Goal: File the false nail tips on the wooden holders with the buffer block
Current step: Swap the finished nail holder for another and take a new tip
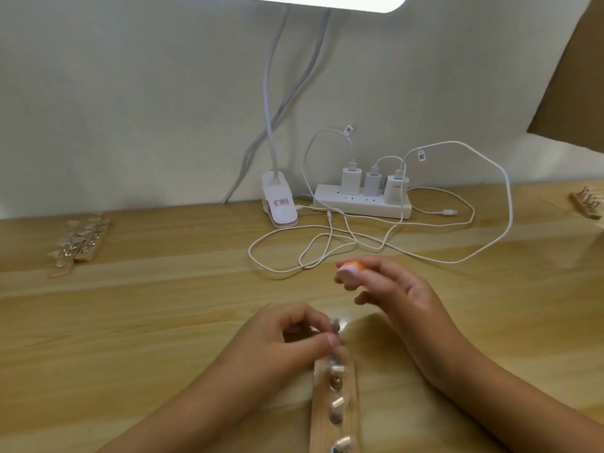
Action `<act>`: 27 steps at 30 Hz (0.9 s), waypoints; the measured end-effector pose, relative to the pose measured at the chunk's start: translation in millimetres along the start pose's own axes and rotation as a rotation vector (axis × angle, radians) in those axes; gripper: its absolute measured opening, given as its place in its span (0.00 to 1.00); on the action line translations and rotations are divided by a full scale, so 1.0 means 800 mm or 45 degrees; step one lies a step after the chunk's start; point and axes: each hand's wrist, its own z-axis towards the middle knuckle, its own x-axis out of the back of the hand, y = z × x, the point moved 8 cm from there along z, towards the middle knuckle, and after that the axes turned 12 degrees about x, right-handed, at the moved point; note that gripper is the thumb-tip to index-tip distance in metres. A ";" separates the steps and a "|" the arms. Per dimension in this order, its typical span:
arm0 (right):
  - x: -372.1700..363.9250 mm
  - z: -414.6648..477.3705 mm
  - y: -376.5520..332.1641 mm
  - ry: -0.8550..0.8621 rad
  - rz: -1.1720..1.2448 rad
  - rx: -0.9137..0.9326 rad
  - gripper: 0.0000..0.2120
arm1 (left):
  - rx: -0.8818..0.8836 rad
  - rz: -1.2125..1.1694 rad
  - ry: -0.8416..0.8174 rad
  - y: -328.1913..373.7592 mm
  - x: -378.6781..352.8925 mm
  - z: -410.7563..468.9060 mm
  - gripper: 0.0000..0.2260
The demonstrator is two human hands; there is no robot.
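— Readable writing?
— None; the label on the lamp clip (279,204) beside the power strip (361,204) is blurred.
— The wooden holder (333,410)?
— Nearer than the strip, long axis toward it. The left hand (287,335) pinches its far nail tip (335,326); the right hand (398,289) pinches the buffer block (349,271).

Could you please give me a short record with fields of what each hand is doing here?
left hand: pinches a nail tip at the far end of the near wooden holder
right hand: holds the buffer block, apart from the tips
other holders: far left, untouched
power strip: three chargers plugged in
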 end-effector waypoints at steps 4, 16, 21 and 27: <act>-0.010 0.001 0.023 0.105 0.667 -0.360 0.19 | 0.140 -0.377 0.064 -0.014 0.019 0.000 0.10; -0.020 0.001 0.015 -0.050 0.612 -0.259 0.15 | 0.023 -0.407 0.039 -0.007 0.022 -0.004 0.06; -0.027 -0.006 -0.003 -0.173 0.165 0.041 0.12 | 0.011 -0.372 0.045 -0.005 0.021 -0.004 0.03; -0.024 -0.009 -0.016 -0.098 -0.057 0.245 0.10 | 0.052 -0.361 0.046 -0.010 0.022 -0.003 0.05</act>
